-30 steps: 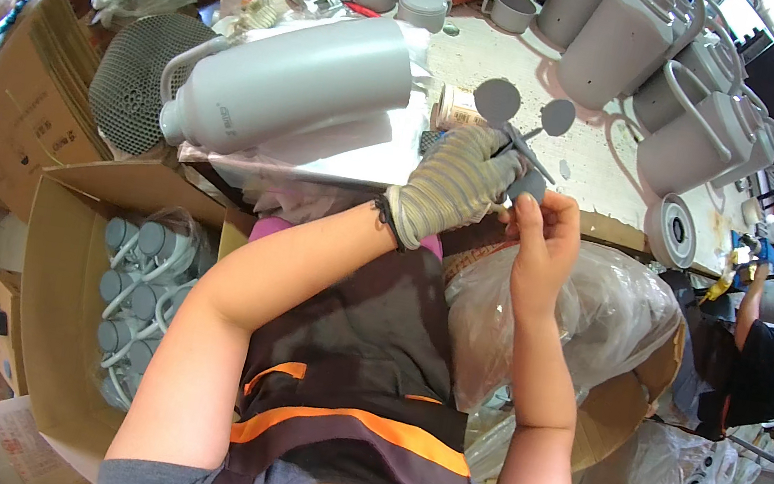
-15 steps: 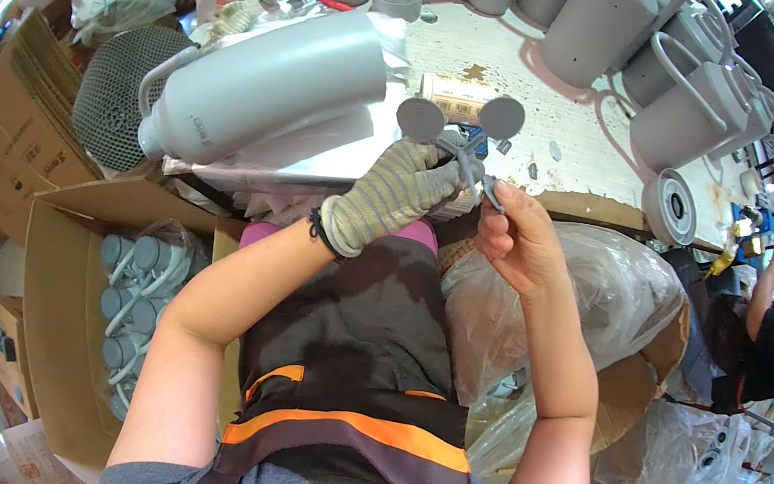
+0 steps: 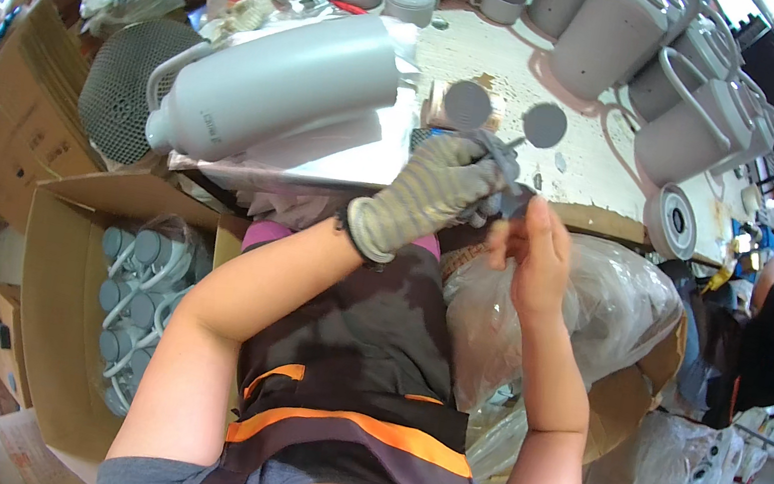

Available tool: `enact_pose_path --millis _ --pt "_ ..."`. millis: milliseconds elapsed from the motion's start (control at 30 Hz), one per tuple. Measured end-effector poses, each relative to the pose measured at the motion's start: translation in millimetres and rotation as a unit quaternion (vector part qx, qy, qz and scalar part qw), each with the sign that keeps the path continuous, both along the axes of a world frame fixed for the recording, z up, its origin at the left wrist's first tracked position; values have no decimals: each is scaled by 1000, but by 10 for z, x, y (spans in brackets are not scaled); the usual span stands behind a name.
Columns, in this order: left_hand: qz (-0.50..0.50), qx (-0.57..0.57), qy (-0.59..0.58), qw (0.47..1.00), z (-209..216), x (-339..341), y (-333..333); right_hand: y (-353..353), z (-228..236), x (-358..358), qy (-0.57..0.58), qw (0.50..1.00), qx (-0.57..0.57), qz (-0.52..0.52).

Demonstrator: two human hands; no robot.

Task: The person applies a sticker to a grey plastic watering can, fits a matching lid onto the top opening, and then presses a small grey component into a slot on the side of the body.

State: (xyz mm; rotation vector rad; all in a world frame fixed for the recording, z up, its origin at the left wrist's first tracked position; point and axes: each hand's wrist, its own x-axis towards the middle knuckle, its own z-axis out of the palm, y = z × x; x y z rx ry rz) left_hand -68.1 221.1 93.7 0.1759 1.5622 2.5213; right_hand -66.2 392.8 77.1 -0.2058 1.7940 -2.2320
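You wear a grey short-sleeved shirt, a dark apron with orange trim, a striped grey-and-yellow glove on your left hand and what looks like a black wristband.

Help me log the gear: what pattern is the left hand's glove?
The glove is striped, yellowish and grey, in the head view.

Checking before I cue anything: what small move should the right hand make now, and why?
Probably bring the bare right hand in to pinch the lower grey disc by its edge. The gloved left hand grips the grey disc-ended pieces, and the right fingers are beside that disc, too blurred to tell whether they touch it.
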Motion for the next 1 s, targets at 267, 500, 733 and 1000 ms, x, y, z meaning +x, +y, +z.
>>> enact_pose_path --millis 267,500,733,1000 --pt "-135 -140 110 975 -52 229 -274 119 -447 16 -343 805 -368 315" --pt "11 -31 -134 990 -169 306 -149 -84 -222 185 23 999 0 28" --pt "39 -42 -47 997 -191 -624 -395 -125 -66 472 446 879 152 68" --pt "281 -449 140 837 262 -849 -1118 26 -592 606 134 975 169 -52"
